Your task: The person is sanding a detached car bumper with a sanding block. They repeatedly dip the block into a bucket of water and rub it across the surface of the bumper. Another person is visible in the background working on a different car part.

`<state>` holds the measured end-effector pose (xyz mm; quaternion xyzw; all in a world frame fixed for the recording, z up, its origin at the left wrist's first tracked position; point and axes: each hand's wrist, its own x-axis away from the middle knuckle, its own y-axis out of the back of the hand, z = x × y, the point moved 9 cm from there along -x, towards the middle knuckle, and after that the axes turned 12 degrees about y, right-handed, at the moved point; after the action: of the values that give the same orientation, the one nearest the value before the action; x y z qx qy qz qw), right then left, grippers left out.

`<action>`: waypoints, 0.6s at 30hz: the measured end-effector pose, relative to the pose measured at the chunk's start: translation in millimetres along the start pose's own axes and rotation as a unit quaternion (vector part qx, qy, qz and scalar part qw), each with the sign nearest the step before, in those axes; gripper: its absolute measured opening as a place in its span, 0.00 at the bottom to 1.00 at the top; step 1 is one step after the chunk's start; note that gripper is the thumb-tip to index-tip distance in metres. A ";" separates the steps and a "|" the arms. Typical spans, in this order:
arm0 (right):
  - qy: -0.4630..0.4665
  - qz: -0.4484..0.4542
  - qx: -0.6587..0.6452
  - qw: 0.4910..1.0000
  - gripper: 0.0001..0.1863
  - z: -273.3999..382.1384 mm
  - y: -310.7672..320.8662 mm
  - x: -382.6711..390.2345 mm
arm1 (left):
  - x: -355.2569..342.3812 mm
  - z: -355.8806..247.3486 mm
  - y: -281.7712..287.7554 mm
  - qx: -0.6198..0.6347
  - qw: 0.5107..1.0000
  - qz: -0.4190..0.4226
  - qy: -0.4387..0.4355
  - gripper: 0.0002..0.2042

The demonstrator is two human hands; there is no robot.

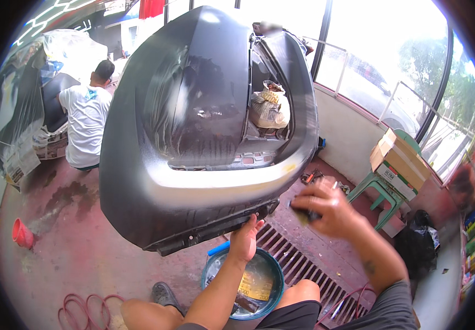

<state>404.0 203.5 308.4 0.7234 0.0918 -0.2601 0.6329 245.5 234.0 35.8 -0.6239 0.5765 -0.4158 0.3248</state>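
A large dark grey car bumper (138,137) fills the middle of the view, with a pale sanded band along its lower curve and a stuffed bag (270,113) in its opening. My left hand (244,242) grips the bumper's lower edge, fingers up against it. My right hand (325,206), blurred, is closed on a dark pad (303,213) just off the bumper's lower right. Below them, between my legs, a blue bucket (276,278) holds cloudy water, a yellow sheet (255,287) and dark pieces.
A co-worker (86,126) in white sits by a plastic-covered car part (17,132) at left. A red container (22,231), hose coils (86,308) and a metal grate (295,256) are on the floor. At right are a green chair (383,206) with boxes and black bags (416,242).
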 end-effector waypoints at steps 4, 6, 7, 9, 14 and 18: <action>0.060 0.077 0.211 0.973 0.26 -31.7 72.2 -84.1 | -4.6 -6.0 19.5 0.018 1.000 0.000 0.004 0.10; 0.074 0.106 0.212 0.969 0.26 -40.0 74.6 -106.3 | 0.0 -19.0 24.5 0.011 1.000 -0.010 -0.016 0.10; 0.081 0.130 0.217 0.964 0.26 -44.1 72.5 -112.1 | -1.1 -16.2 24.1 0.016 1.000 -0.004 -0.008 0.09; 0.106 0.164 0.224 0.955 0.27 -45.3 67.0 -120.6 | -3.0 -11.9 22.1 0.028 1.000 0.008 0.008 0.08; 0.058 0.189 0.212 0.957 0.27 -68.6 71.8 -124.5 | -1.7 -8.4 9.7 0.053 0.997 0.047 0.026 0.07; 0.120 0.195 0.178 0.957 0.24 -44.0 42.0 -124.8 | -0.7 -11.8 13.9 0.048 0.998 0.034 0.008 0.08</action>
<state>329.1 262.8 409.1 0.8540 -0.0242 -0.0551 0.5167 228.6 233.8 28.7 -0.5843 0.5792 -0.4369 0.3637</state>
